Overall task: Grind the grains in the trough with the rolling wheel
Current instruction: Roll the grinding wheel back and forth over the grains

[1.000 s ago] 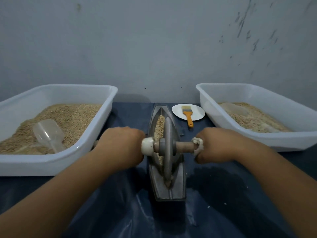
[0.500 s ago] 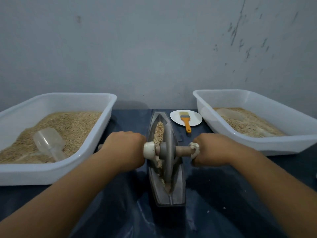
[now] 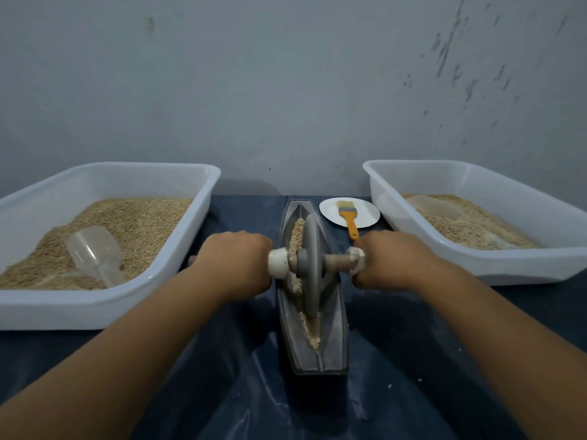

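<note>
A grey boat-shaped trough [image 3: 333, 344] lies lengthwise on the dark table in front of me, with pale grains [image 3: 313, 335] along its groove. The grey rolling wheel [image 3: 310, 268] stands upright in the groove, near the middle of the trough. A wooden axle runs through the wheel to both sides. My left hand [image 3: 235, 262] is shut on the left end of the axle, behind a white collar. On the other side my right hand [image 3: 394, 258] grips the right end of the axle. Grains show both ahead of and behind the wheel.
A white tub [image 3: 95, 300] with grain and a clear scoop [image 3: 95, 252] stands at the left. A second white tub [image 3: 524, 268] with grain and a scoop stands at the right. A white plate [image 3: 365, 214] with an orange-handled brush [image 3: 349, 220] sits behind my right hand.
Both hands have pushed the wheel a little farther along the trough, away from me. More crushed grain shows behind the wheel at the near end.
</note>
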`<state>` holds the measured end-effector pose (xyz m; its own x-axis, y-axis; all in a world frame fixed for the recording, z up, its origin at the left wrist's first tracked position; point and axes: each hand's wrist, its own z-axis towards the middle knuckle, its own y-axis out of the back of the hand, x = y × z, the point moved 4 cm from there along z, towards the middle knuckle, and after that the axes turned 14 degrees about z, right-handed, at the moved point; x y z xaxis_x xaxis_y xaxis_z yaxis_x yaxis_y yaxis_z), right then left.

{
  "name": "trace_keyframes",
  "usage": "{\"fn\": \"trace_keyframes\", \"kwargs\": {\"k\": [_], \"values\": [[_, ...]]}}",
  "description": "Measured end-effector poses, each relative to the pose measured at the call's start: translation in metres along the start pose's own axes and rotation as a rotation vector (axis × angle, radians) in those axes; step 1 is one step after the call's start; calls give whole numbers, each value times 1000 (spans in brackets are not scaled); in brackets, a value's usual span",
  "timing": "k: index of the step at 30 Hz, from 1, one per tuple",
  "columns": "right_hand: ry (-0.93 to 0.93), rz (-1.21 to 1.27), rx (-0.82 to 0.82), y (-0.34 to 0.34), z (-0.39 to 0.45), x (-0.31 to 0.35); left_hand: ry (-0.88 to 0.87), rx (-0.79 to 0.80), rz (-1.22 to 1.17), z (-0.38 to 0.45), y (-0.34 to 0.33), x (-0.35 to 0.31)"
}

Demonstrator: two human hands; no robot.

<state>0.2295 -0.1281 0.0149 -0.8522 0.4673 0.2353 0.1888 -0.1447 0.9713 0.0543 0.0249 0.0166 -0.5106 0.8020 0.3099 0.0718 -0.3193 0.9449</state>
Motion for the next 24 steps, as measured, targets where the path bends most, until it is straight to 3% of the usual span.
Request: {"fn": "trace_keyframes", "kwargs": {"k": [2,6,12,16,21,24], "values": [[17,30,15,2,-18,-1,-9,-35,21,-13,0,0],[18,-27,-105,-2,-23,0,50,-137,76,-16,-1,-1],[-80,-9,-143,-12,23,-8,41,-92,38,24,3,-1],[-71,22,-85,-14,15,-8,-23,-53,46,21,7,-2],[-64,30,-81,-11,-30,-6,-36,-253,176,-14,8,-7],[-21,-17,-156,-7,-31,-1,7,-218,125,-10,1,0]]}}
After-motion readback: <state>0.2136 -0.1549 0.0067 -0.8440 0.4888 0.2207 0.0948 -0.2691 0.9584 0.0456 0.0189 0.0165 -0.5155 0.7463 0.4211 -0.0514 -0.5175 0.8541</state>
